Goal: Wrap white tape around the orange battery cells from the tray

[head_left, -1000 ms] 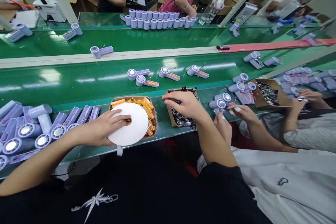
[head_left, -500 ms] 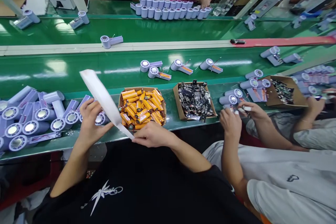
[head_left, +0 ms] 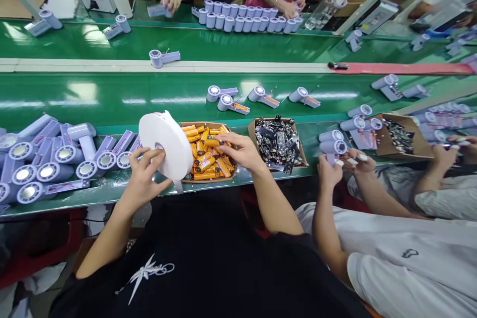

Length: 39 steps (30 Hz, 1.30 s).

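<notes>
My left hand [head_left: 143, 176] grips a large white tape roll [head_left: 166, 144], tilted up on edge above the table's near rim, fingers through its centre hole. My right hand [head_left: 240, 149] reaches into a cardboard box [head_left: 228, 177] full of orange battery cells [head_left: 203, 156], fingers curled over the cells; whether it holds one is hidden. To the right stands a second box of small black circuit boards [head_left: 278, 141].
Several lilac fan housings [head_left: 48, 159] lie at my left. More fan bodies [head_left: 231, 99] ride the green conveyor belt [head_left: 112, 99]. A co-worker's hands [head_left: 339, 164] work on fan parts at my right. Other people stand across the line.
The tape roll was lifted off the battery box and tilted upright in my left hand. My right hand left the roll's edge and went into the battery box.
</notes>
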Each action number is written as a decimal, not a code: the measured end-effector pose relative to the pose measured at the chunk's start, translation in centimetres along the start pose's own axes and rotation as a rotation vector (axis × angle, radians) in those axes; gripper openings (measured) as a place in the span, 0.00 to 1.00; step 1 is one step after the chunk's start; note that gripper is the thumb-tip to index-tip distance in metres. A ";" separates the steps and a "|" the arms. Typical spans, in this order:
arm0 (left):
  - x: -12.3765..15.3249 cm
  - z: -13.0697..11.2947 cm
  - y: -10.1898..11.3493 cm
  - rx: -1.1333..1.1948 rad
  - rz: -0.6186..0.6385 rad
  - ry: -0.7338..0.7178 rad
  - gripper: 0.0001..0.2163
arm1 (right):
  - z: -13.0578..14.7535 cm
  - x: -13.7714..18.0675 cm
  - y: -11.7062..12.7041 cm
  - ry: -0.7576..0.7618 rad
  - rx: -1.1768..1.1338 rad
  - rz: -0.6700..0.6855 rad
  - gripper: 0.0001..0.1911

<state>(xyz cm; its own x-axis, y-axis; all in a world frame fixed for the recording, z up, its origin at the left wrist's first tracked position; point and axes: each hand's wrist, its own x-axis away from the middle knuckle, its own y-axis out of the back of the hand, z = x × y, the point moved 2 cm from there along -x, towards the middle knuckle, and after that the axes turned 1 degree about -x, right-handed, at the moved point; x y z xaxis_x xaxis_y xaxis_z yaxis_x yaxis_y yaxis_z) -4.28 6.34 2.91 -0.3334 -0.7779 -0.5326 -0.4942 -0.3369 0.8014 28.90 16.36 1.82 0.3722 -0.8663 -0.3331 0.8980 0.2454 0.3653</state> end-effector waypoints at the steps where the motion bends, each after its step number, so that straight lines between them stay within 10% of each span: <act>1: -0.1 -0.1 0.0 0.000 0.008 -0.010 0.35 | 0.1 0.2 -0.2 -0.034 -0.073 -0.075 0.13; 8: -0.7 -1.0 0.9 -0.056 0.078 -0.083 0.34 | 4.1 0.5 0.0 -0.081 -0.271 -0.388 0.20; 15: -1.5 -1.7 2.1 -0.089 0.227 -0.221 0.35 | 8.7 -1.2 2.2 -0.072 -0.167 -0.215 0.20; 33: -1.3 -2.0 1.6 -0.119 0.271 -0.220 0.33 | 8.8 -1.5 0.3 -0.016 0.028 -0.213 0.09; 39: -2.4 -2.5 2.2 -0.152 0.243 -0.206 0.36 | 6.9 -0.1 -0.2 -0.229 -0.274 0.008 0.34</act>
<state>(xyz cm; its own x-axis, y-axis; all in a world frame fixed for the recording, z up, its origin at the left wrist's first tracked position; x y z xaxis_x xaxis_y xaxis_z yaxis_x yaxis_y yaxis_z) -2.52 6.18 6.63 -0.5895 -0.7269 -0.3523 -0.2600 -0.2422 0.9348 27.04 13.40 7.77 0.3450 -0.9314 -0.1163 0.9364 0.3331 0.1100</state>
